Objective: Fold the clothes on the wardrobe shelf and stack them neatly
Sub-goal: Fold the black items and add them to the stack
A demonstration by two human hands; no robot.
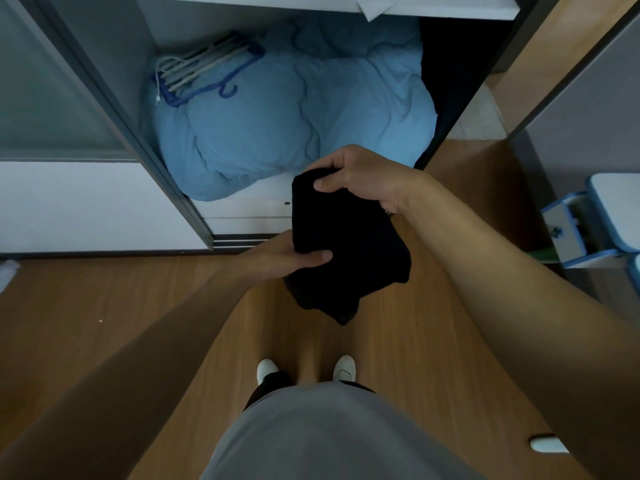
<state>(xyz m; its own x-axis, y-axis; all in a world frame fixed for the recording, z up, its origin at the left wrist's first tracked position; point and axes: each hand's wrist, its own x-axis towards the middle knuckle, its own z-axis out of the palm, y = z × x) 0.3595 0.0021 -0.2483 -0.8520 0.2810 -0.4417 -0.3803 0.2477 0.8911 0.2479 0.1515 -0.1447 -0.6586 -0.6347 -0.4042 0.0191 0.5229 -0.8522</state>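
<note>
A black garment (346, 251), folded into a thick bundle, hangs in the air in front of the open wardrobe, above the wooden floor. My left hand (287, 258) grips its near left edge, thumb lying across the top. My right hand (360, 178) grips its far end, fingers curled over the fold and thumb pressed on the cloth. A loose corner of the garment droops below the bundle. The white wardrobe shelf (450, 8) shows only as an edge at the top of the view.
A bulky light-blue duvet (294, 112) fills the wardrobe's lower compartment, with a bunch of blue and white hangers (204, 71) on it. The sliding door (52, 98) stands at the left. A blue-and-white stool (595, 220) stands at the right. My white shoes (304, 368) are on the floor.
</note>
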